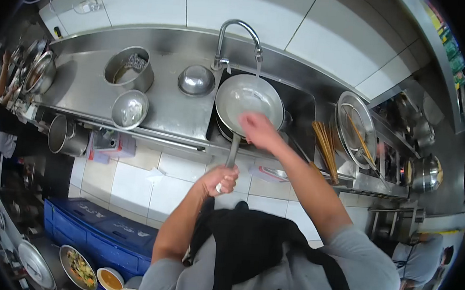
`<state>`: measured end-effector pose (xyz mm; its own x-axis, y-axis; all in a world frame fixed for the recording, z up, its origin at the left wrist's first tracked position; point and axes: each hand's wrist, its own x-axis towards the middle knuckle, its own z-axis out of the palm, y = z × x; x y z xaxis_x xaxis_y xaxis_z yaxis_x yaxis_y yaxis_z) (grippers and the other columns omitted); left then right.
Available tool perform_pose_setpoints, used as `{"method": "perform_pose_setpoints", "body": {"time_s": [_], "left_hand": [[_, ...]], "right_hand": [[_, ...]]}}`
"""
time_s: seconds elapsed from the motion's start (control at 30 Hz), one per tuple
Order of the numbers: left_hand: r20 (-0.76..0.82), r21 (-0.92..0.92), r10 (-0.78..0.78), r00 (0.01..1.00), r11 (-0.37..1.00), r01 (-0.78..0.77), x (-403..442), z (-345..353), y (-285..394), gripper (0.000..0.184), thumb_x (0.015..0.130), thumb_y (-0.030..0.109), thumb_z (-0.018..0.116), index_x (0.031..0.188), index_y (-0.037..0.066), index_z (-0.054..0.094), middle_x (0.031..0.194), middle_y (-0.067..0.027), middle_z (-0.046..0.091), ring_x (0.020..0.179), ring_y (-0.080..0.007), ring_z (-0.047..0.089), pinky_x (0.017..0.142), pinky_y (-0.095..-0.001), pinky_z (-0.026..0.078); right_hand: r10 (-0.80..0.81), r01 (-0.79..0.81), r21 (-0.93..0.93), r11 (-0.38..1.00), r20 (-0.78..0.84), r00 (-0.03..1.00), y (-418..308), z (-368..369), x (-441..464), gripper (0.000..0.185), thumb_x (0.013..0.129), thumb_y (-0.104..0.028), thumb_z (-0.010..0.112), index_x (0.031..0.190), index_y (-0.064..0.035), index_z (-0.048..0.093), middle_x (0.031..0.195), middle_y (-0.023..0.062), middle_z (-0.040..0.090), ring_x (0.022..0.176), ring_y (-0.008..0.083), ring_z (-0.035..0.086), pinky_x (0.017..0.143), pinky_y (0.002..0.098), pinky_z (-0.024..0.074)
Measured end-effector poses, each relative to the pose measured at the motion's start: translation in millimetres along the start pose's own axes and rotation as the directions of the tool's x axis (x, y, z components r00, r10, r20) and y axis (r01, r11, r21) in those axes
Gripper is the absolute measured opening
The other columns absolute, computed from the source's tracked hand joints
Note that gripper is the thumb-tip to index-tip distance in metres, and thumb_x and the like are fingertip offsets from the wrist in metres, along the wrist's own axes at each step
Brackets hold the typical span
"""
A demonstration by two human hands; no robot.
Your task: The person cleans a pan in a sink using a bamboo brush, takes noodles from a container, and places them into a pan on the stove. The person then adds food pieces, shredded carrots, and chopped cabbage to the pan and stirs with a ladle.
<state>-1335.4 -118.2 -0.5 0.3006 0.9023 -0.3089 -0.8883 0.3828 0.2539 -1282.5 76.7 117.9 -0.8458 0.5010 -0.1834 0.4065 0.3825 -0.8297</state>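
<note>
Steel desk point(173, 106) across upper frame, dark sink point(303, 102) right of centre. Pan point(247, 95) upper centre, under tap point(221, 43), water point(259, 68) running. Left hand point(220, 181): grip clenched round handle point(233, 151). Right hand point(256, 129) blurred over pan; grip unclear. Wet handle could twist, spilling water; leftward swing might knock bowl point(196, 81).

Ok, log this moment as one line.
left hand: grips pan handle | right hand: over pan, contact unclear | faucet: running above pan

a deep pot point(141, 80) stands on the steel counter point(173, 108).
</note>
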Motion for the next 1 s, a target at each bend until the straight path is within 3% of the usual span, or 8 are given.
{"method": "perform_pose_setpoints", "body": {"time_s": [0.1,0.33,0.5,0.57,0.67,0.8,0.93,1.0], "left_hand": [[0.026,-0.076,-0.027,0.999,0.997,0.029,1.3,-9.3,0.1,0.009,0.093,0.015,0.060,0.093,0.014,0.051,0.064,0.0065,0.039,0.047,-0.0018,0.034,0.039,-0.0200,0.028],[-0.081,-0.139,-0.072,0.994,0.988,0.060,-1.9,6.1,4.9,0.015,0.093,0.012,0.059,0.092,0.016,0.045,0.061,0.0053,0.037,0.043,-0.0040,0.032,0.037,-0.0222,0.026],[-0.085,-0.149,-0.083,0.993,0.986,0.070,-2.4,8.5,7.3,0.015,0.093,0.013,0.059,0.091,0.016,0.045,0.061,0.0047,0.037,0.043,-0.0044,0.032,0.037,-0.0225,0.026],[-0.084,-0.135,-0.068,0.994,0.989,0.056,-3.4,7.7,6.5,0.014,0.094,0.012,0.057,0.090,0.017,0.045,0.060,0.0049,0.036,0.043,-0.0048,0.031,0.038,-0.0223,0.025],[-0.096,-0.099,-0.080,0.992,0.993,0.071,-3.0,15.9,3.4,0.013,0.094,0.010,0.055,0.088,0.017,0.045,0.060,0.0049,0.036,0.043,-0.0049,0.031,0.038,-0.0218,0.024],[-0.120,-0.097,-0.009,0.993,0.995,-0.003,-5.2,24.5,-1.2,0.010,0.089,0.011,0.059,0.092,0.015,0.050,0.059,0.0047,0.036,0.043,-0.0039,0.031,0.037,-0.0213,0.024],[-0.170,0.001,-0.042,0.984,0.999,0.042,1.6,38.0,-11.4,0.005,0.096,0.015,0.052,0.091,0.013,0.051,0.058,0.0057,0.034,0.042,-0.0044,0.031,0.036,-0.0209,0.024],[-0.164,0.044,-0.011,0.986,0.999,0.019,8.7,54.4,-14.7,0.006,0.097,0.016,0.052,0.092,0.014,0.053,0.057,0.0060,0.035,0.041,-0.0039,0.030,0.035,-0.0213,0.023]], "right_hand": [[0.080,-0.050,0.107,0.993,-0.296,0.952,19.9,21.1,157.9,0.019,0.092,-0.023,0.054,0.093,-0.0036,0.057,0.077,0.0041,0.054,0.057,0.0153,0.055,0.050,0.0290,0.0493],[0.479,-0.271,0.709,0.651,-0.107,0.871,37.1,33.2,271.5,0.010,0.088,-0.013,0.056,0.095,-0.0054,0.055,0.079,0.0046,0.047,0.062,0.0171,0.047,0.057,0.0402,0.0562],[0.334,-0.047,0.897,0.439,-0.114,0.936,3.5,0.1,299.2,0.030,0.090,-0.023,0.063,0.111,-0.0057,0.050,0.100,0.0101,0.045,0.074,0.0194,0.048,0.068,0.0403,0.0562],[0.049,0.014,0.702,0.712,-0.069,0.996,-13.7,3.6,270.3,0.032,0.090,-0.024,0.064,0.111,-0.0038,0.053,0.094,0.0082,0.047,0.071,0.0186,0.052,0.065,0.0371,0.0549],[0.059,-0.020,0.679,0.734,-0.035,0.998,-60.4,23.5,178.5,0.030,0.091,-0.029,0.064,0.107,-0.0044,0.061,0.091,0.0035,0.058,0.061,0.0153,0.057,0.058,0.0300,0.0492],[-0.410,0.195,0.661,0.724,0.185,0.893,-59.6,14.6,-28.8,0.027,0.098,-0.027,0.054,0.110,-0.0037,0.060,0.088,-0.0010,0.060,0.062,0.0089,0.053,0.058,0.0255,0.0483],[-0.163,-0.037,0.349,0.936,0.524,0.836,34.6,-13.6,-173.9,0.034,0.095,-0.033,0.057,0.112,-0.0048,0.064,0.083,0.0067,0.064,0.071,0.0126,0.059,0.066,0.0296,0.0486],[-0.118,0.076,0.128,0.989,0.364,0.924,137.2,-7.1,-225.4,0.036,0.091,-0.033,0.055,0.107,-0.0013,0.063,0.100,0.0189,0.066,0.095,0.0301,0.062,0.085,0.0394,0.0471]]}}
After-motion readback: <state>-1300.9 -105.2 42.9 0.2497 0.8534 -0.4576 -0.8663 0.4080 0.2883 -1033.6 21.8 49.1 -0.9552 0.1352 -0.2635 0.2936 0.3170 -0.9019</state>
